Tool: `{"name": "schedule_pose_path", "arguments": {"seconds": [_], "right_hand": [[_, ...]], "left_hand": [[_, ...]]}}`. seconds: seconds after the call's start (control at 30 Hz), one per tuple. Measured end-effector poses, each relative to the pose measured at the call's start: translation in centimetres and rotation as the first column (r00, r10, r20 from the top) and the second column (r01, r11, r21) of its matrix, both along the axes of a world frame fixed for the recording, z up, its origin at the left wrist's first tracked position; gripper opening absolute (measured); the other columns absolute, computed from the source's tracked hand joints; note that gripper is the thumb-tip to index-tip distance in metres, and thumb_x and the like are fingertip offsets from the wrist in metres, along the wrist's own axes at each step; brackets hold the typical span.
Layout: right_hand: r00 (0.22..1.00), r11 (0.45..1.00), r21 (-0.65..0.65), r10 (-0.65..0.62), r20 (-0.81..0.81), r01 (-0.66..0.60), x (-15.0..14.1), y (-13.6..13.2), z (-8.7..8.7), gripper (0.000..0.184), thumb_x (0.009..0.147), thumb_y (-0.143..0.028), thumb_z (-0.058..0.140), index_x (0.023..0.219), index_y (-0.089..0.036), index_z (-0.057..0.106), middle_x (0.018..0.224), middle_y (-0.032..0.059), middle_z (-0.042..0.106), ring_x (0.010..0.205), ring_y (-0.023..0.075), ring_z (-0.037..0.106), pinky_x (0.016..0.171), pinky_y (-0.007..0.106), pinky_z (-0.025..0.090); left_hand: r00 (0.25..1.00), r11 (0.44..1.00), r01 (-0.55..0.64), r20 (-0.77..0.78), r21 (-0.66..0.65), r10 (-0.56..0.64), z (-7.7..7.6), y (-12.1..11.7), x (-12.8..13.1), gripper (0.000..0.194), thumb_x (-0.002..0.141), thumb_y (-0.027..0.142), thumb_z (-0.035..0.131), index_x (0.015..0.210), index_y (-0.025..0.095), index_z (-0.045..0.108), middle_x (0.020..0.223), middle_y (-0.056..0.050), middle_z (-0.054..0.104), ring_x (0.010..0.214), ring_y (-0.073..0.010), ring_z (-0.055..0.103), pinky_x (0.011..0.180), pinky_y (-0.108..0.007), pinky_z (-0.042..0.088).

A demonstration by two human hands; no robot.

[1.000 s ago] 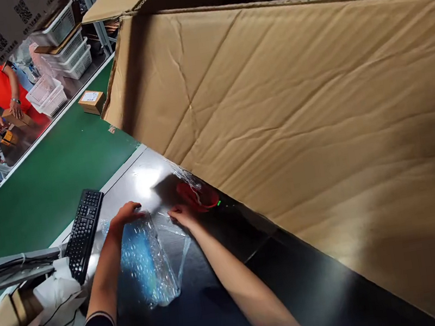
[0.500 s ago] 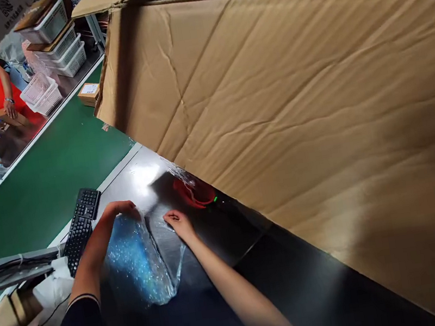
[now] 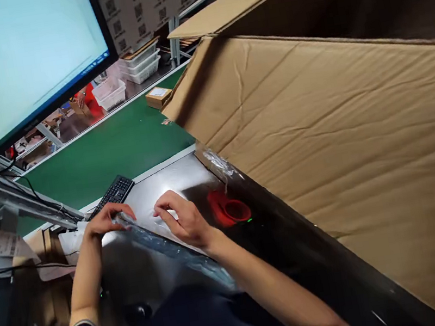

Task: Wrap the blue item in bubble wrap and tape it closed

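Note:
A clear plastic bag (image 3: pixel 174 251) stretches in a slanted, narrow band over the metal table, seen nearly edge-on. Its upper left corner is pinched between the thumb and fingers of my left hand (image 3: pixel 106 220). My right hand (image 3: pixel 185 222) is just right of that corner, thumb and forefinger closed in a pinch. Whatever lies between those fingertips is too thin or clear to make out. What the bag contains cannot be seen.
A big cardboard box (image 3: pixel 340 132) fills the right side. Around me are a monitor (image 3: pixel 23 61), a black keyboard (image 3: pixel 116 190), a red tape roll or ring (image 3: pixel 231 209), a green conveyor (image 3: pixel 127 144) with a small carton (image 3: pixel 158 97), and white baskets (image 3: pixel 111 93); a person in red stands beyond.
The bag has turned from a broad face to a thin edge-on band. Both hands have risen towards me, and the view has swung left, bringing the monitor in.

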State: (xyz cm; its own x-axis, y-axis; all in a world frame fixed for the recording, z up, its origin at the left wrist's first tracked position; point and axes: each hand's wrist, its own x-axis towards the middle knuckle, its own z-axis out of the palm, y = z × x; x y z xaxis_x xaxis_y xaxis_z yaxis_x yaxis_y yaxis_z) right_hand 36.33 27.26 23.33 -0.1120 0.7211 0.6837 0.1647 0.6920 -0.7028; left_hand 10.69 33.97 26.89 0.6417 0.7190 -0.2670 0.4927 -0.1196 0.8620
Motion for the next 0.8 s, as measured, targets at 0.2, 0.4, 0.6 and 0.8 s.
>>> {"name": "schedule_pose_path", "arguments": {"seconds": [0.2,0.4,0.6,0.8], "right_hand": [[0.945,0.989,-0.008,0.147,0.291,-0.151,0.8,-0.7,3.7,0.014,0.103,-0.032,0.048,0.093,-0.024,0.054,0.081,0.0016,0.058,0.069,0.0158,0.053,0.063,0.028,0.042],[0.910,0.786,-0.515,0.413,0.025,-0.342,-0.6,-0.6,2.3,0.028,0.100,-0.048,0.048,0.088,-0.023,0.048,0.071,-0.0033,0.051,0.064,0.0146,0.052,0.063,0.029,0.042],[0.859,0.569,-0.664,0.453,-0.240,-0.486,-3.7,-1.7,-1.0,0.042,0.086,-0.062,0.062,0.082,-0.022,0.052,0.069,-0.0046,0.048,0.064,0.0133,0.046,0.062,0.029,0.039],[0.917,0.536,-0.758,0.339,-0.209,-0.371,-5.9,-2.0,-6.7,0.041,0.086,-0.060,0.066,0.095,-0.022,0.056,0.072,-0.0030,0.056,0.067,0.0157,0.051,0.062,0.030,0.042]], "left_hand": [[0.885,0.975,-0.120,0.464,0.184,0.021,-4.3,-6.9,0.8,0.043,0.073,0.063,0.082,0.074,0.020,0.077,0.082,-0.010,0.076,0.079,-0.0223,0.071,0.078,-0.037,0.057],[0.704,0.928,-0.065,0.676,0.367,-0.218,-4.2,-8.4,1.7,0.027,0.087,0.047,0.076,0.087,0.020,0.077,0.082,-0.007,0.074,0.078,-0.0200,0.074,0.075,-0.033,0.059],[0.651,0.801,-0.183,0.681,0.570,-0.336,-2.2,-7.9,1.6,0.017,0.085,0.041,0.078,0.089,0.025,0.081,0.079,-0.002,0.061,0.086,-0.0164,0.065,0.077,-0.029,0.056],[0.765,0.945,-0.189,0.643,0.269,-0.030,-3.5,-7.4,0.6,0.024,0.078,0.045,0.083,0.083,0.021,0.081,0.116,-0.011,0.073,0.101,-0.0255,0.073,0.085,-0.040,0.061]]}}
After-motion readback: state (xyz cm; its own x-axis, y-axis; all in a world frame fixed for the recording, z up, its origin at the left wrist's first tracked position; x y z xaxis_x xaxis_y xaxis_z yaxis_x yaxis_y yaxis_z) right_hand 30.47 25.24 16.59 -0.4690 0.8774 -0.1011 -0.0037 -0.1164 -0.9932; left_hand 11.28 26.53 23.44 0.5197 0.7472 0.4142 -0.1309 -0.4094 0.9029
